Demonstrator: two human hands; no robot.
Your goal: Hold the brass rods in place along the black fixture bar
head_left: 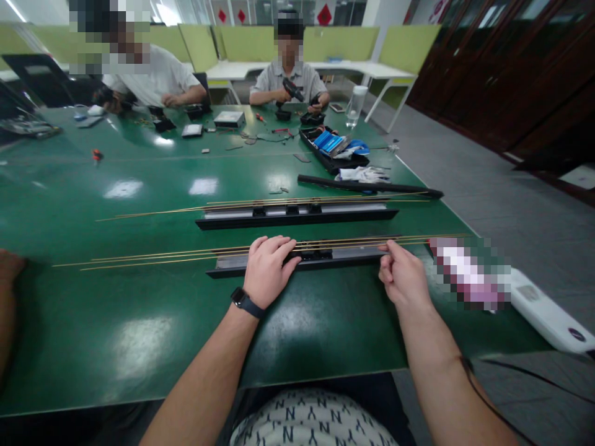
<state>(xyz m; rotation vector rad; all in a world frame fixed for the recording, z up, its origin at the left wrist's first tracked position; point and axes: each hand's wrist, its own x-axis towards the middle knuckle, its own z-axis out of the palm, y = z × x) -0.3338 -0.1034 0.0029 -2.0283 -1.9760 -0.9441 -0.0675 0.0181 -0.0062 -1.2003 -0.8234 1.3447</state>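
Observation:
A long black rail [339,259] lies across the green table [139,322] close to me, with thin brass rods [153,256] resting along its top. My left hand [268,267] lies over the middle of the rail, fingers curled down onto the rods and the rail's edge. My right hand [403,275] pinches the rods near the rail's right end, thumb and forefinger closed on them. A second black rail [297,215] with its own brass rods [186,209] lies parallel, farther away.
Two people sit at the far side with small tools and boxes. A black tray [325,155] with blue items, a dark rod [372,184], a clear bottle [356,105] and a white device [543,313] lie to the right. Another person's arm [7,297] shows at left.

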